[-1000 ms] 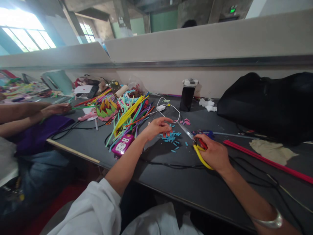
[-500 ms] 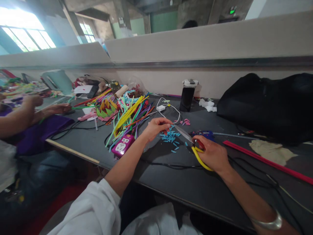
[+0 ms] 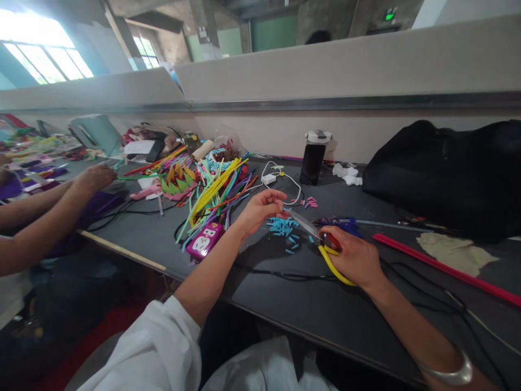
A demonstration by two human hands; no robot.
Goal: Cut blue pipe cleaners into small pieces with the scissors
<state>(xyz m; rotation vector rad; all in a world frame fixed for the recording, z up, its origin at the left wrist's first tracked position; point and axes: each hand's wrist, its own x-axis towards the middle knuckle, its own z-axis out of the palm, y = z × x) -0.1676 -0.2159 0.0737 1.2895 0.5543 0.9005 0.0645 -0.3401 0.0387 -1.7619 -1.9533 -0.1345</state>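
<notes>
My right hand (image 3: 353, 259) grips yellow-and-red handled scissors (image 3: 325, 244), whose blades point left toward my left hand (image 3: 262, 208). That hand hovers just above the dark table (image 3: 285, 304) with fingers pinched on something small at the blade tips; I cannot make out what. Below the fingers lies a heap of several short blue cut pieces (image 3: 283, 227). A few pink pieces (image 3: 309, 202) lie just behind.
A pile of coloured pipe cleaners (image 3: 214, 187) and a purple power strip (image 3: 204, 239) lie left of my hands. A dark bottle (image 3: 312, 158), a black bag (image 3: 443, 174), a red rod (image 3: 443, 269) and cables are to the right. Another person's arms (image 3: 49, 201) work at far left.
My left hand lifted slightly off the blue pieces toward the scissor blades. The person at left shifted their arms across the table.
</notes>
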